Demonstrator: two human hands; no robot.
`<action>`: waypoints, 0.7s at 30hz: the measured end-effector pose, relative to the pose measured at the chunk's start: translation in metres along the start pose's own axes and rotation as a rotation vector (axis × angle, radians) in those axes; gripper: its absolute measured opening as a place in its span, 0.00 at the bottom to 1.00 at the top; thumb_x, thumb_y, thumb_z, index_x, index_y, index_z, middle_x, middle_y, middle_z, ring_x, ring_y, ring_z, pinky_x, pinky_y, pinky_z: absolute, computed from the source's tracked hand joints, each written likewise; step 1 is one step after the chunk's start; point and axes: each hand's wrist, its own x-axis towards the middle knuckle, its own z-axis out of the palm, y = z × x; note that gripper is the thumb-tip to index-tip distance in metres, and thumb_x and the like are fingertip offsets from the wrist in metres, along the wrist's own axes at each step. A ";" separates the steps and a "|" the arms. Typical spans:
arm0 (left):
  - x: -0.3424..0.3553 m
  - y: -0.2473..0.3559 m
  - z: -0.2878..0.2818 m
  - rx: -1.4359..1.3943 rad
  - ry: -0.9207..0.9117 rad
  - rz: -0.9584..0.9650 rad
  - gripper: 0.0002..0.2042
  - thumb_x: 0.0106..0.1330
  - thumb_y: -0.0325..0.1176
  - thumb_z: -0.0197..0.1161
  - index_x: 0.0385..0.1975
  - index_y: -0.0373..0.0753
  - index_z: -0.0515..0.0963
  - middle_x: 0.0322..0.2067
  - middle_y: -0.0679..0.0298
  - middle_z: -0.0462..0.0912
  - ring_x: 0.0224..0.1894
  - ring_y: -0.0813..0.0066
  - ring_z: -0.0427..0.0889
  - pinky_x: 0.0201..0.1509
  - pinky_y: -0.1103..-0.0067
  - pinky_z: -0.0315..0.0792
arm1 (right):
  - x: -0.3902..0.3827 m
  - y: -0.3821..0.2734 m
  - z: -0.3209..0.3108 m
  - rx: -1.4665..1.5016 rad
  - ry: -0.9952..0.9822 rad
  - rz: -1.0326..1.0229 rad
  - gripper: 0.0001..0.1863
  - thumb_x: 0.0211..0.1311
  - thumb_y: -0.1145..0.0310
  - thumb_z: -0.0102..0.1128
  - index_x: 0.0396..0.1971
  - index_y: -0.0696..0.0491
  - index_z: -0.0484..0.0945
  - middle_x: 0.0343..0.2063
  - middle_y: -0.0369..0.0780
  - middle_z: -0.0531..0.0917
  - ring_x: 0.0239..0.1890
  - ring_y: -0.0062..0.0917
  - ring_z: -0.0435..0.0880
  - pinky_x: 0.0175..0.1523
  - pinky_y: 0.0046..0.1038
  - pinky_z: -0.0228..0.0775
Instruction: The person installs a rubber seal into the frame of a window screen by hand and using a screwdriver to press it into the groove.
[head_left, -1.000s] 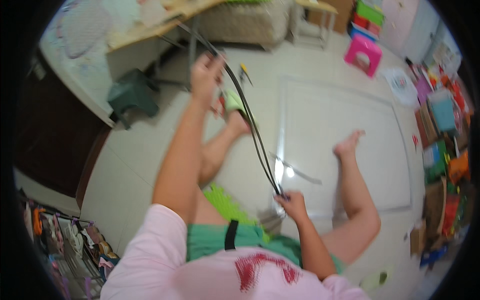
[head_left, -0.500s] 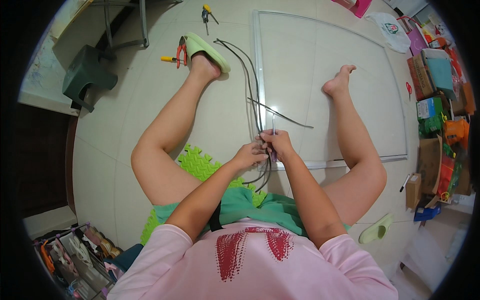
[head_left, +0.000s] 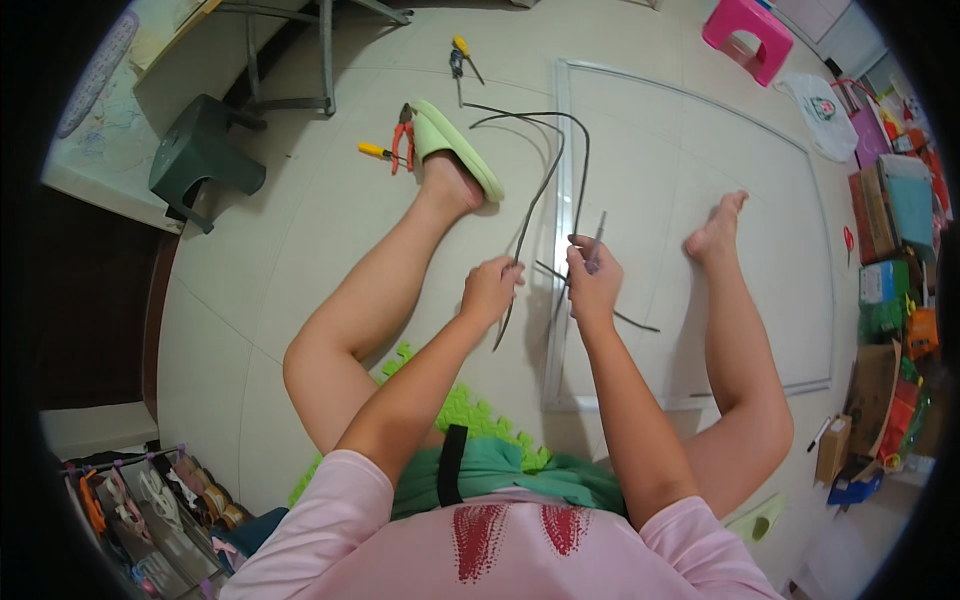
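Left forearm (head_left: 415,385) and right forearm (head_left: 635,405) angled inward, reached forward; left hand (head_left: 488,291) was back-up, fingers (head_left: 500,268) curled; right hand (head_left: 595,283) gripped, slightly farther forward; hands were near each other, not touching

A dark green stool (head_left: 203,152) stands at left near a dark door (head_left: 85,310), a pink stool (head_left: 765,40) at upper right near a white bag (head_left: 822,118), boxes (head_left: 832,452) at right, and a shoe rack (head_left: 128,459) at lower left.
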 end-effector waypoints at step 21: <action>0.197 0.051 -0.046 -0.824 0.520 -0.280 0.12 0.64 0.24 0.53 0.43 0.21 0.69 0.30 0.50 0.82 0.24 0.67 0.83 0.27 0.80 0.80 | 0.019 0.028 -0.012 -0.073 0.179 -0.096 0.09 0.58 0.72 0.59 0.36 0.60 0.78 0.23 0.32 0.75 0.23 0.14 0.67 0.30 0.18 0.62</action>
